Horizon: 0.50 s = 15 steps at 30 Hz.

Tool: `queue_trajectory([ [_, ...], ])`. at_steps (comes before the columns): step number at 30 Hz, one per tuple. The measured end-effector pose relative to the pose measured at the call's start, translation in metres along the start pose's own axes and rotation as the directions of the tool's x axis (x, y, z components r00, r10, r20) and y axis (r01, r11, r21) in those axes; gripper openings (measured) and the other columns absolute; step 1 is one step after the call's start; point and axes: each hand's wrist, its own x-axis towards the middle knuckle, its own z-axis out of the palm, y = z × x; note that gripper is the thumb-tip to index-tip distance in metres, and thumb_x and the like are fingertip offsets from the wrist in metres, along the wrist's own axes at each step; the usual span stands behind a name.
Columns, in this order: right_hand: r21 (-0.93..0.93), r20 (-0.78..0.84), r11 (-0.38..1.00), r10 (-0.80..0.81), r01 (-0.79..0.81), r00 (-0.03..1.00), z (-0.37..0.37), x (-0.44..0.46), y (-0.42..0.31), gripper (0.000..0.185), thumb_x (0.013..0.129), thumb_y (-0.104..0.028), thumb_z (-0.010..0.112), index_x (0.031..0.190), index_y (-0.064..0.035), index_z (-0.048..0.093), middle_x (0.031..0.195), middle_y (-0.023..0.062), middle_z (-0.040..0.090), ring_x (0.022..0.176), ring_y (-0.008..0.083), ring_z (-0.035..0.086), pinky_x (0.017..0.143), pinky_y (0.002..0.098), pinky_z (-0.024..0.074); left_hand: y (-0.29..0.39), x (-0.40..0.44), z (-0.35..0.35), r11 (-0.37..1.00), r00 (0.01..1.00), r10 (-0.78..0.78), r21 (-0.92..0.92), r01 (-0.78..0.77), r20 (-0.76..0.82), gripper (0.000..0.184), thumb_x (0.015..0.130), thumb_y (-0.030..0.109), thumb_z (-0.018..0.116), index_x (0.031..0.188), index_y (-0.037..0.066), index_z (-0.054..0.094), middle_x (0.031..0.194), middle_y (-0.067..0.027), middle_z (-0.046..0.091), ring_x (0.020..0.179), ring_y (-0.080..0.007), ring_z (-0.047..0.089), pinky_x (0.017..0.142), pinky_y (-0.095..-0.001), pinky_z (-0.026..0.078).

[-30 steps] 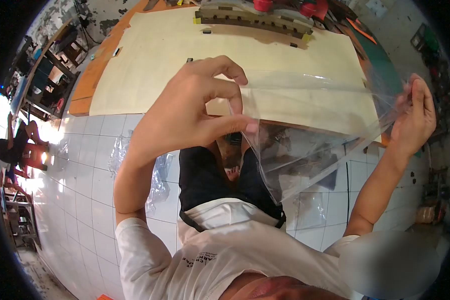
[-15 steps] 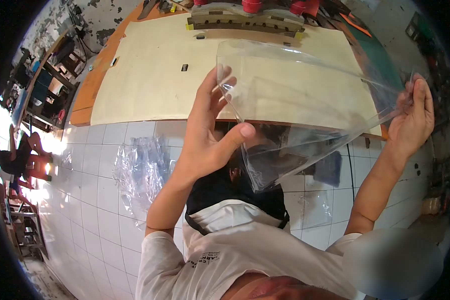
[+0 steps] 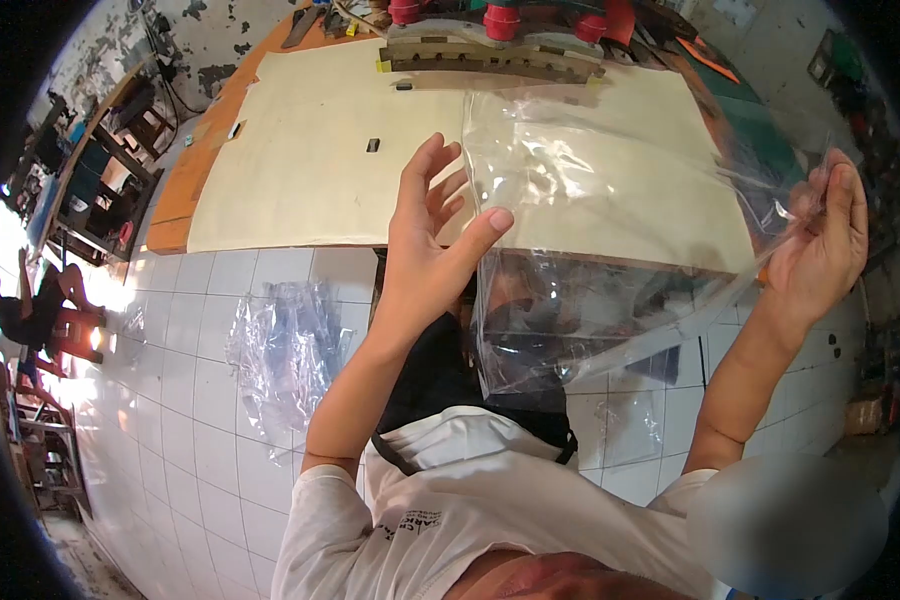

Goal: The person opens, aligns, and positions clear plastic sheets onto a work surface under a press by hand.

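A large clear plastic bag hangs spread in the air over the near edge of the table. Its right corner is pinched in my right hand, with the fingers pressed together on the film. My left hand is at the bag's left edge, thumb and fingers apart, and grips nothing. Whether the left thumb touches the film is hard to tell. Behind the bag lies a cream sheet on the wooden table.
A metal bar with holes and red knobs stand at the table's back. Crumpled clear plastic lies on the tiled floor at left, another clear piece at right. A seated person is far left.
My left hand has let go of the bag's edge and opened, shifting slightly. The bag has swung and puffed out, with new creases and glare. My right hand keeps its hold.
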Motion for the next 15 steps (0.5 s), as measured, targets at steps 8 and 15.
queue_trajectory([
  [8, -0.105, -0.012, 0.994, -0.038, 0.037, 0.999, -0.004, 0.007, 0.002, 0.019, 0.091, -0.012, 0.068, 0.103, 0.0019, 0.069, 0.09, 0.008, 0.07, 0.067, 0.0083, 0.057, 0.055, 0.0211, 0.0427, 0.007, -0.005, -0.012, 0.999, 0.99, -0.008, -0.051, 0.015, 0.141, 0.081, 0.082, 0.022, 0.076, 0.145, -0.002, 0.03, 0.135, -0.0179, 0.045, 0.119, -0.0266, 0.052, 0.099, -0.0377, 0.046],
  [15, -0.131, 0.002, 0.99, 0.058, -0.057, 0.998, 0.028, -0.005, -0.006, 0.019, 0.091, -0.013, 0.068, 0.104, 0.0, 0.07, 0.084, 0.006, 0.068, 0.062, 0.008, 0.055, 0.054, 0.02, 0.042, 0.046, 0.015, -0.018, 0.754, 0.852, 0.521, 0.441, -0.486, 0.048, 0.072, 0.087, 0.024, 0.07, 0.144, 0.0, 0.033, 0.139, -0.0181, 0.046, 0.127, -0.0279, 0.048, 0.109, -0.0408, 0.035],
])
